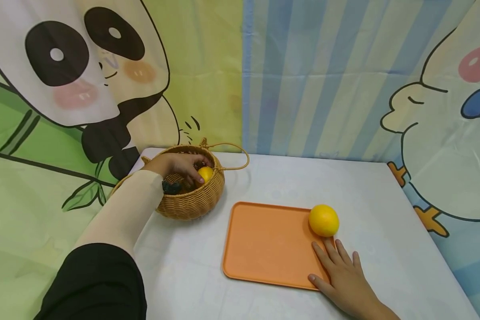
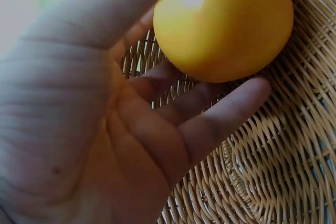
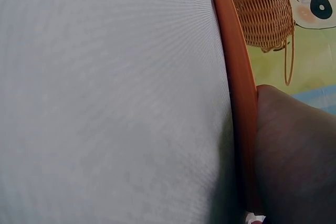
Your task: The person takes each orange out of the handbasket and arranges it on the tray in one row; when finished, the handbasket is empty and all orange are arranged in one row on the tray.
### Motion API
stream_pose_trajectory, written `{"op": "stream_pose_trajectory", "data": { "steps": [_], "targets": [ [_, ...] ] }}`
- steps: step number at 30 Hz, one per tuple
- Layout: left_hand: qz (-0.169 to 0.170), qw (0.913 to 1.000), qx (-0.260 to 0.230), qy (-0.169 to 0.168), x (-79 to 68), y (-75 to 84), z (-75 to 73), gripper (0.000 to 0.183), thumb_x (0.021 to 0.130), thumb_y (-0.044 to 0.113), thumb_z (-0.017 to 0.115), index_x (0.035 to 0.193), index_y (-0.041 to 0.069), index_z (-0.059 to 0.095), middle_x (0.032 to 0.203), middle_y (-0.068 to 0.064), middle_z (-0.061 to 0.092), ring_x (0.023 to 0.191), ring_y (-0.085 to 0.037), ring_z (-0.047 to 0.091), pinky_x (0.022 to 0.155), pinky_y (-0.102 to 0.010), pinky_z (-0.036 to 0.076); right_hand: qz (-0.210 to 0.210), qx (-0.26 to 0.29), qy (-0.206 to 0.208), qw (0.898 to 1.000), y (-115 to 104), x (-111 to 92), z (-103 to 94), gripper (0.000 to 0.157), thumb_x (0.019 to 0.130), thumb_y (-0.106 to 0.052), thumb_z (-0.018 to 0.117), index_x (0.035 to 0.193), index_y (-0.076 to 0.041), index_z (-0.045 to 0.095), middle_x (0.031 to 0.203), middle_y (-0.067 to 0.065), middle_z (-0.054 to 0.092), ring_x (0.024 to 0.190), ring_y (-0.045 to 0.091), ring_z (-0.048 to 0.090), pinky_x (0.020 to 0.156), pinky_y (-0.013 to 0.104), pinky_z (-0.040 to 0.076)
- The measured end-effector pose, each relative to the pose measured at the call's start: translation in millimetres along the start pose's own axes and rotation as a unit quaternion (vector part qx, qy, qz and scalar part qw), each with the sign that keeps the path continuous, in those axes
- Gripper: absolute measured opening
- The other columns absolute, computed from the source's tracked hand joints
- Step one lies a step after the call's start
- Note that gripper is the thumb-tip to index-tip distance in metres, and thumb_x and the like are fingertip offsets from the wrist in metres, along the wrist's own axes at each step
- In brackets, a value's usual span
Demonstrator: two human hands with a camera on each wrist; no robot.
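Observation:
A yellow-orange orange (image 1: 205, 174) is inside the round wicker basket (image 1: 190, 205). My left hand (image 1: 182, 166) reaches over the rim and holds this orange (image 2: 226, 24), thumb at its upper side and fingers curled beneath, as the left wrist view shows. Part of the grip is hidden behind the fruit. A second orange (image 1: 324, 220) sits on the right side of the orange-coloured tray (image 1: 272, 244). My right hand (image 1: 346, 280) rests with spread fingers on the tray's right edge, fingertips close below that fruit. In the right wrist view, the thumb (image 3: 294, 150) lies against the tray rim (image 3: 239, 72).
The basket's loop handle (image 1: 240, 156) sticks out to its right. A dark device (image 1: 171, 187) shows at the left wrist. White cloth covers the table (image 1: 384, 213), and a printed curtain (image 1: 304, 80) with cartoon animals stands close behind it.

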State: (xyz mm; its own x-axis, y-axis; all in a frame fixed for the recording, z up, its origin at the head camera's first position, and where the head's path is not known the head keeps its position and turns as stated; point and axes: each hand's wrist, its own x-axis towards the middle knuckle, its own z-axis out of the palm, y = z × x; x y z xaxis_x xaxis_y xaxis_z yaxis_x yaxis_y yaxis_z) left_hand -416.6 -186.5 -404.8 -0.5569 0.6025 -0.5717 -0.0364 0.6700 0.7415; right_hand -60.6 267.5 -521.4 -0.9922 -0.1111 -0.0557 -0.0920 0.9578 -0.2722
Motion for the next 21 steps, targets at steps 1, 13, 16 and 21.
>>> {"op": "stream_pose_trajectory", "data": {
  "steps": [1,13,16,21],
  "targets": [
    [-0.001,0.9999,-0.007,-0.007,0.2,0.0,0.3,0.074,0.097,0.003,0.078,0.158,0.008,0.038,0.152,-0.025,0.039,0.123,-0.034,0.059,0.102,-0.049,0.056,-0.001,0.0,0.001,1.0,0.0,0.1,-0.1,0.091,0.096,-0.079,0.054,0.163,-0.018,0.047,0.172,0.022,0.028,0.157,0.054,0.018,0.109,0.088,0.012],
    [-0.005,0.9992,-0.013,-0.037,3.2,-3.3,0.1,0.085,0.096,0.002,0.079,0.165,0.007,0.029,0.154,-0.025,0.036,0.122,-0.033,0.058,0.101,-0.046,0.057,-0.004,0.002,0.002,1.0,0.6,-0.4,0.7,0.09,0.097,-0.078,0.055,0.164,-0.019,0.046,0.172,0.022,0.028,0.157,0.054,0.018,0.109,0.088,0.012],
    [-0.003,0.9995,-0.007,-0.03,3.3,-3.7,-0.6,0.083,0.096,0.003,0.08,0.163,0.008,0.031,0.154,-0.024,0.037,0.121,-0.033,0.059,0.101,-0.045,0.057,-0.004,0.001,0.002,1.0,0.2,-0.5,0.2,0.09,0.097,-0.078,0.055,0.164,-0.019,0.046,0.171,0.022,0.028,0.157,0.054,0.018,0.109,0.088,0.012],
    [0.011,0.9996,0.004,-0.024,3.2,-3.2,-2.3,0.078,0.095,0.004,0.081,0.158,0.01,0.035,0.151,-0.024,0.038,0.12,-0.033,0.058,0.097,-0.044,0.058,-0.005,0.001,0.003,1.0,0.0,-0.6,-0.3,0.09,0.097,-0.078,0.055,0.164,-0.019,0.046,0.172,0.023,0.028,0.157,0.054,0.018,0.109,0.088,0.012]
  ]
}}
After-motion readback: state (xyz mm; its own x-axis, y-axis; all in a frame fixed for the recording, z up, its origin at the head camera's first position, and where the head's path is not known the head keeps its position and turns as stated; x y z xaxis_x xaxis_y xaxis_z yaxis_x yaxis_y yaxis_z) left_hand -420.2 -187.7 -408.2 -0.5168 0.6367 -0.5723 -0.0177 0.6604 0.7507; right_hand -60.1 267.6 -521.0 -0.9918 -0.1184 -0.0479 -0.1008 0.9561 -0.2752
